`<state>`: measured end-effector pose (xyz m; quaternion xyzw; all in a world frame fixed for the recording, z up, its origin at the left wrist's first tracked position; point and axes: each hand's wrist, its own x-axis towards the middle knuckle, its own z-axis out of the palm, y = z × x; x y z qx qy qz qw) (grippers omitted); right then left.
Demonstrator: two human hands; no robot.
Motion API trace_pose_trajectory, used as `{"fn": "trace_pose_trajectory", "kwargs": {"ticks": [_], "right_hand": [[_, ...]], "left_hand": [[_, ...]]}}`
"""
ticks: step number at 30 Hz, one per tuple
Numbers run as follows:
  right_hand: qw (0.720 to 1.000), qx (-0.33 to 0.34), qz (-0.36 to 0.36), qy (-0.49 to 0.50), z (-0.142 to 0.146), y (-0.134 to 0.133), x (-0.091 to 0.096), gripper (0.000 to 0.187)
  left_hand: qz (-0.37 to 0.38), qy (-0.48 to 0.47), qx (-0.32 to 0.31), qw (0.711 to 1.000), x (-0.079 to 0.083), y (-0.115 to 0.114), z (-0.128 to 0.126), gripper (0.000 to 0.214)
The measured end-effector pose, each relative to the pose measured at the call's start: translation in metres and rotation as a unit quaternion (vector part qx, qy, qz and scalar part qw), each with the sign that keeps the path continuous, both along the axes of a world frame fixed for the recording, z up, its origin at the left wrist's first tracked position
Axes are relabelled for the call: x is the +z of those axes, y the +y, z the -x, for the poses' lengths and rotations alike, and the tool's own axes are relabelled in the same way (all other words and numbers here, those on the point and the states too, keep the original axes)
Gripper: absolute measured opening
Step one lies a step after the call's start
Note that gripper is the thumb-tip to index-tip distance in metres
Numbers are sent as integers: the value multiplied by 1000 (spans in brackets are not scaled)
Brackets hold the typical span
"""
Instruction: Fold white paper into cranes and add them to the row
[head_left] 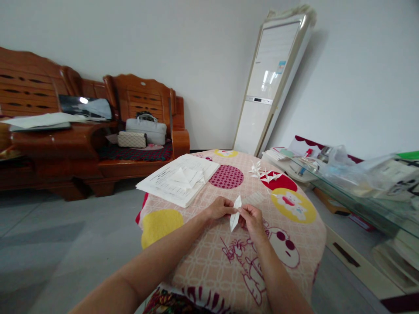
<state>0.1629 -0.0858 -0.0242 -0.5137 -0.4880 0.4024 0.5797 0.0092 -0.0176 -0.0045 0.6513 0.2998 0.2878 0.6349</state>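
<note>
A narrow, pointed piece of folded white paper [234, 221] stands between my two hands above the round table. My left hand [220, 208] pinches its left side near the middle. From the right, my right hand [251, 216] grips the same paper, thumb and forefinger pressed on it close to the left fingertips. The other fingers of both hands are partly hidden behind the paper. Several folded white paper cranes [266, 174] lie in a group beyond my hands, toward the table's far right. A printed paper strip [255, 198] rests just behind my right hand.
A stack of printed sheets [166, 185] with loose white paper pieces on top lies at the table's left. The patterned cloth [209, 257] covers the table. A cluttered glass shelf [340, 187] stands at the right, wooden chairs [137, 100] at the left, and a tall air conditioner [258, 113] behind.
</note>
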Motion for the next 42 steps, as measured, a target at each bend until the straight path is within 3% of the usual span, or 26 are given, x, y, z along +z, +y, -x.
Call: {"fn": "trace_pose_trajectory", "kwargs": {"ticks": [5,14,18,32,42], "right_hand": [[1000,-2,-7,17,-2,2,-3,28],[998,31,-3,57,-1,0,0,23],[999,27,8,42,0,1,2,24],[999,-2,15,50,3,1,6,26],[999,-6,21,41,1,1,3,27]], "left_hand": [[17,-72,56,996,-1,-4,-5,32],[37,-138,92,985,5,-7,-8,32],[-1,-138,135,981,3,-4,-10,32],[-138,-63,156,976,-1,-4,-10,17],[-1,-90,100,991,3,-1,-8,28]]}}
